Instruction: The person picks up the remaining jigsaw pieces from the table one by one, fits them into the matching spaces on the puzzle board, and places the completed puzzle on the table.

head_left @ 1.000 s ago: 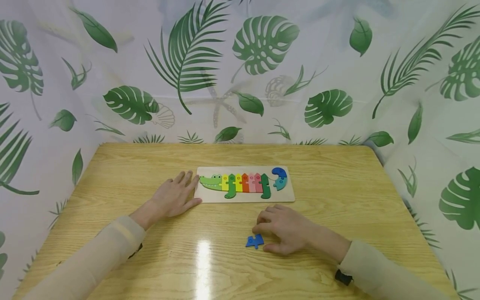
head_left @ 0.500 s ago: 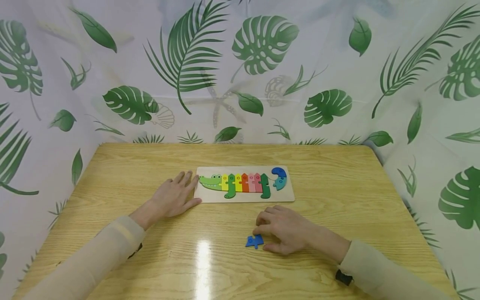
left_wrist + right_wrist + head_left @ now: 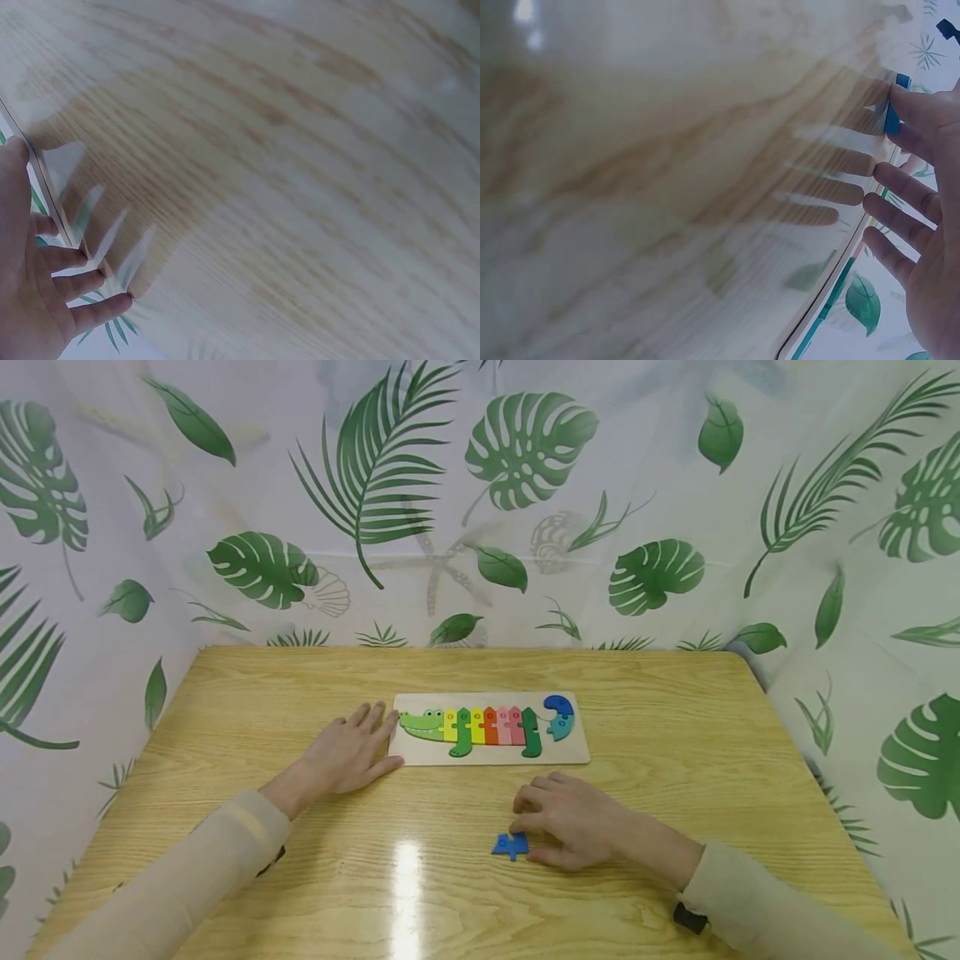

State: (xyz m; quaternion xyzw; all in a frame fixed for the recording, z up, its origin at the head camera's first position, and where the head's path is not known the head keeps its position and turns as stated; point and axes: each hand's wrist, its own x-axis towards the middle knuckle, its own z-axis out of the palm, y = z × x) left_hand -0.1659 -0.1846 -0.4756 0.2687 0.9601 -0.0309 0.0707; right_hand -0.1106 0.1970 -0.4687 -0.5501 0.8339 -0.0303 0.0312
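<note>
A blue jigsaw piece (image 3: 512, 845) lies on the table in front of the puzzle board. My right hand (image 3: 573, 820) has its thumb and index finger at the piece's edges; the right wrist view shows the blue piece (image 3: 896, 109) pinched between them, the other fingers spread over the tabletop. The wooden puzzle board (image 3: 566, 754) holds a colourful crocodile, with a green head (image 3: 422, 724) at the left and a blue tail (image 3: 557, 703) at the right. A gap shows between the dark green leg piece (image 3: 531, 739) and the tail. My left hand (image 3: 341, 756) touches the board's left edge, fingers spread.
The wood-grain table (image 3: 675, 718) extends around the board on all sides. A white cloth (image 3: 570, 585) printed with green leaves hangs behind it and at both sides. Light glares off the table (image 3: 300, 893) near the front.
The blue jigsaw piece has turned slightly and shifted a little towards me, with my right index finger moving down against its edge. The left hand and board stay put.
</note>
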